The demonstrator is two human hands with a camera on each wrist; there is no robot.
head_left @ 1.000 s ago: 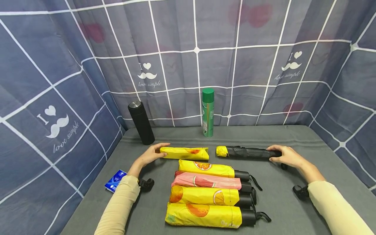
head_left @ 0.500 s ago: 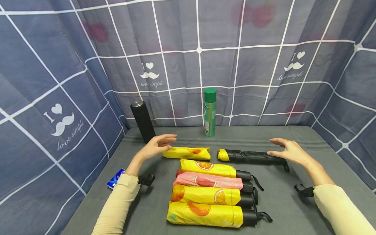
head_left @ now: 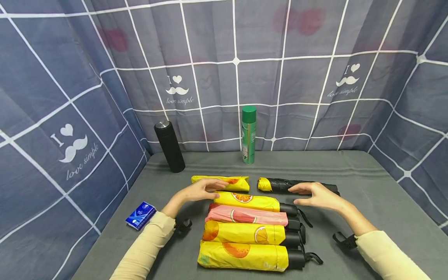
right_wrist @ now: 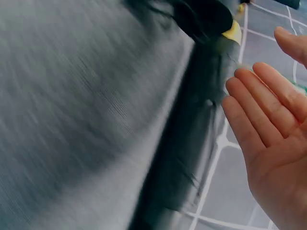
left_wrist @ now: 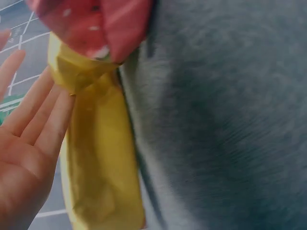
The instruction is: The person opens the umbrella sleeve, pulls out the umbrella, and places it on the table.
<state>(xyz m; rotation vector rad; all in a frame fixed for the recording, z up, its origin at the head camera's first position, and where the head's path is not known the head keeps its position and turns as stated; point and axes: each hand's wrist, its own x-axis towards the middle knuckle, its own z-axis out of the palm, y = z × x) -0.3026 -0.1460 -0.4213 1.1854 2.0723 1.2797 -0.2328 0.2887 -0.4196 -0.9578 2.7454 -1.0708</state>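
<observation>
My left hand (head_left: 201,189), fingers extended, hovers at the left end of the rearmost yellow umbrella (head_left: 260,201) in a row of folded ones. It partly covers a flat yellow umbrella sleeve (head_left: 239,184) lying behind. To the right, my right hand (head_left: 320,196) has its fingers straight and thumb apart, close to that umbrella's black handle (head_left: 288,209). It overlaps a black folded umbrella (head_left: 280,185) with a yellow end. Both palms show holding nothing in the left wrist and right wrist views. Nearer in the row lies a pink umbrella (head_left: 248,216) with watermelon print.
Two more yellow umbrellas (head_left: 245,232) (head_left: 245,256) fill the front of the row. A black thermos (head_left: 170,147) and a green spray can (head_left: 248,136) stand at the back. A blue tissue pack (head_left: 140,215) lies at left. Checked curtains (head_left: 217,89) enclose the grey tabletop (head_left: 336,249).
Both hands have let go of the sleeve and the black umbrella. They rose, then moved inward and nearer, to the ends of the rearmost yellow umbrella.
</observation>
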